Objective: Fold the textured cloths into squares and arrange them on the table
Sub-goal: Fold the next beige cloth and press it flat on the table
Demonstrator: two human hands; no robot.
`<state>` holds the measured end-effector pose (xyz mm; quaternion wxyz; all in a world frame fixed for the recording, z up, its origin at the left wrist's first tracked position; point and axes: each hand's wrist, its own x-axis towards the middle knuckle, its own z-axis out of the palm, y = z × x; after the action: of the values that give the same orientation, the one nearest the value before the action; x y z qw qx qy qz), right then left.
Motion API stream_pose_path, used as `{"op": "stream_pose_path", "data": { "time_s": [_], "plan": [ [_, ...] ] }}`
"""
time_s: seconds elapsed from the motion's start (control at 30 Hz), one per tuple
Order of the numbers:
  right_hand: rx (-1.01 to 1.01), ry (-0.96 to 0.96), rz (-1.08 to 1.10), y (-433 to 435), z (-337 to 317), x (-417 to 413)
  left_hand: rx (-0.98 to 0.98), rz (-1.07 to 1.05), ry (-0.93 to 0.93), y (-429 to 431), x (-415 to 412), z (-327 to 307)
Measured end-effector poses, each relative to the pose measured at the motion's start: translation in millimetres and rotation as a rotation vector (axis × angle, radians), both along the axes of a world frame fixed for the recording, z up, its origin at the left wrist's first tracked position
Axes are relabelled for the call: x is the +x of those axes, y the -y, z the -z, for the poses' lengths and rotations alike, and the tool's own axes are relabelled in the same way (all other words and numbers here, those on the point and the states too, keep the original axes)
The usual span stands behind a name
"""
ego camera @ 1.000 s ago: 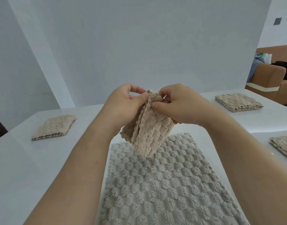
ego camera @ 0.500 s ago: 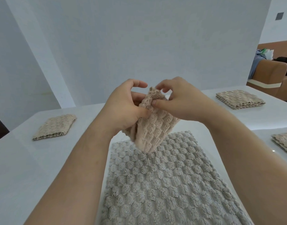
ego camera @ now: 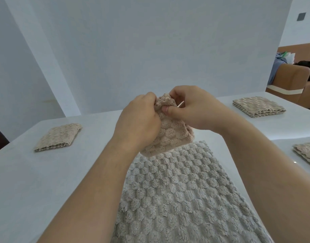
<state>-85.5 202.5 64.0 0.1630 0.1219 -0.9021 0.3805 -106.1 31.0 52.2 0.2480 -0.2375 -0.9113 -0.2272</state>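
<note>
Spanning the whole view, the white tabletop (ego camera: pixel 45 181) is smooth and matte, and what lies on it has not shifted in the last second. The grey cloth (ego camera: pixel 177 199), the largest textile, stays spread flat and unfolded: a rectangle of deep pile raised in rows of rounded tufts.

Beyond it to the right sits a stack of folded cloths (ego camera: pixel 257 106), beige, squarish, with wavy layered edges. A second stack (ego camera: pixel 306 153) lies to the right of the grey cloth and is cut off by the frame. Well apart on the grey cloth's left lies a single folded cloth (ego camera: pixel 58 137), beige and slightly skewed.

Above the grey cloth's far edge hangs the held cloth (ego camera: pixel 170 137), pinkish beige with the same bubbled texture. A second ago it hung longer with its layers fanned; now it is gathered into a shorter, thicker bundle, which suggests the fold is being tightened but is not yet a neat square.

The left hand (ego camera: pixel 138 123) wraps the bundle's left side; the right hand (ego camera: pixel 196 109) pinches its top between thumb and fingers.
</note>
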Motion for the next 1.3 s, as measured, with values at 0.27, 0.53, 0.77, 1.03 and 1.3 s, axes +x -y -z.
{"op": "stream_pose_path", "data": {
  "time_s": [0.27, 0.53, 0.77, 1.03, 1.3],
  "plan": [
    [-0.084, 0.014, -0.006, -6, 5, -6, -0.038, 0.105, -0.151, 11, -10, 6],
    [-0.125, 0.066, -0.028, -8, 11, -11, -0.114, 0.089, -0.166, 15, -17, 7],
    [-0.076, 0.148, 0.013, -17, 9, -9, 0.198, 0.032, -0.052, 24, -25, 0],
    [-0.001, 0.228, -0.073, -22, 5, -1, 0.392, 0.007, -0.006, 33, -35, -2],
    [-0.043, 0.054, 0.009, -23, -3, 0, 0.479, -0.035, 0.057, 26, -46, 17]
  ]
}}
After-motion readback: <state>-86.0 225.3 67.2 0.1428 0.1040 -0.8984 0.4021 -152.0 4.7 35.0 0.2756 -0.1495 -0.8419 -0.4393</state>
